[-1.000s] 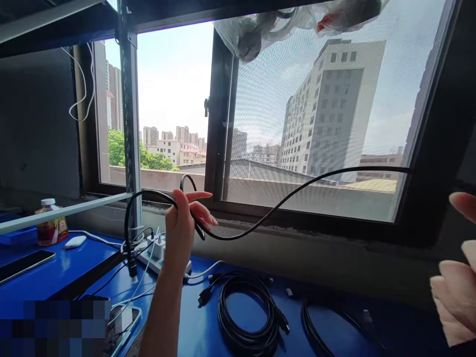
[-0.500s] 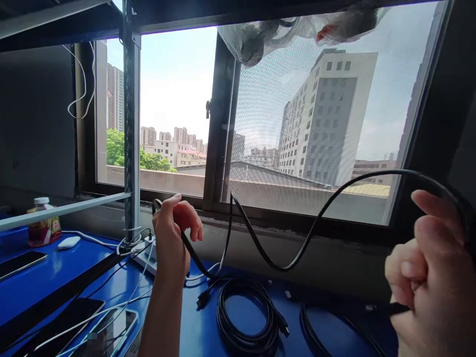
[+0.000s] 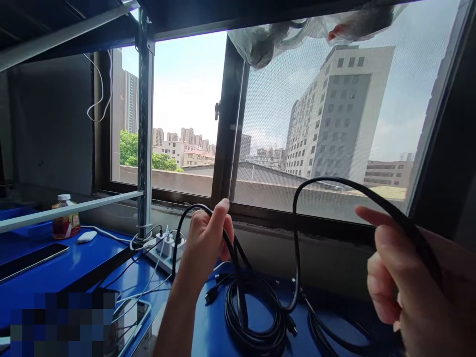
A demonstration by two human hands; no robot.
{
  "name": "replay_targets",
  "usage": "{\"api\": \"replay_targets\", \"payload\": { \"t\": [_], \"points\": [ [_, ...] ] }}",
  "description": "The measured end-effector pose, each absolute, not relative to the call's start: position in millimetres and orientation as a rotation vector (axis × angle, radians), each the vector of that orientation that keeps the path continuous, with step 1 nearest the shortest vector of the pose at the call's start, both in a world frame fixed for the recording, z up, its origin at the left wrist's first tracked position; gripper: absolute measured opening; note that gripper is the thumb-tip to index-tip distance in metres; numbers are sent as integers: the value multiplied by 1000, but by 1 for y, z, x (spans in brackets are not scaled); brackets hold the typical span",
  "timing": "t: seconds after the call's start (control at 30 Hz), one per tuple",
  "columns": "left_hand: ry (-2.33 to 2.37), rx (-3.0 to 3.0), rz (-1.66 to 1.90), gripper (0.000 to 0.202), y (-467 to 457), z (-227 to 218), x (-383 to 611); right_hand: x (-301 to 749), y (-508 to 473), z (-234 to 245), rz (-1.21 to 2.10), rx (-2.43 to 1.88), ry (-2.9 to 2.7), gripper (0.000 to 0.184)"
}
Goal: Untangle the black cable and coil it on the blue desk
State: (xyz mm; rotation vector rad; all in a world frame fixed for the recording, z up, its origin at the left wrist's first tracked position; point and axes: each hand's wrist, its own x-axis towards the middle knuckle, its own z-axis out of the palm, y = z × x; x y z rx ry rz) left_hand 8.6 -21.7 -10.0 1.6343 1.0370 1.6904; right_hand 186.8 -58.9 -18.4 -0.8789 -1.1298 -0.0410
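A thick black cable [image 3: 296, 233] loops through the air between my hands, in front of the window. My left hand [image 3: 213, 230] is closed around it, with one loop arching over the wrist side and strands hanging below the fingers. At the right, my right hand [image 3: 403, 272] has its fingers curled on the same cable, the index finger partly stretched out; the cable passes along the back of this hand. Below lies a coiled black cable [image 3: 229, 317] with its plugs showing. Another black coil [image 3: 316, 327] lies to its right, partly hidden by my right hand.
A metal shelf post [image 3: 146, 134] and crossbar stand at the left. Behind my left arm is a power strip [image 3: 158, 255] with plugs and cords. Phones [image 3: 33, 260], a white case [image 3: 87, 236] and a bottle [image 3: 66, 218] sit on the blue table [image 3: 208, 337]. Plastic bags [image 3: 260, 47] hang above.
My left hand has shifted right in view, and my right hand slightly left. The cable between them now hangs in a taller loop, its lower bend nearer the coil. The view has shifted slightly.
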Motion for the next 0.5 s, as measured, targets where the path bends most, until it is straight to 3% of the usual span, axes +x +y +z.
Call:
{"api": "replay_targets", "payload": {
  "t": [0.17,0.5],
  "points": [
    [1055,1752,1585,61,-19,-10,15,180,-60,-16,-61,-880,-1276,30],
    [655,1641,1520,60,-16,-11,29,165,-44,-14,-3,-930,-1761,32]
  ]
}}
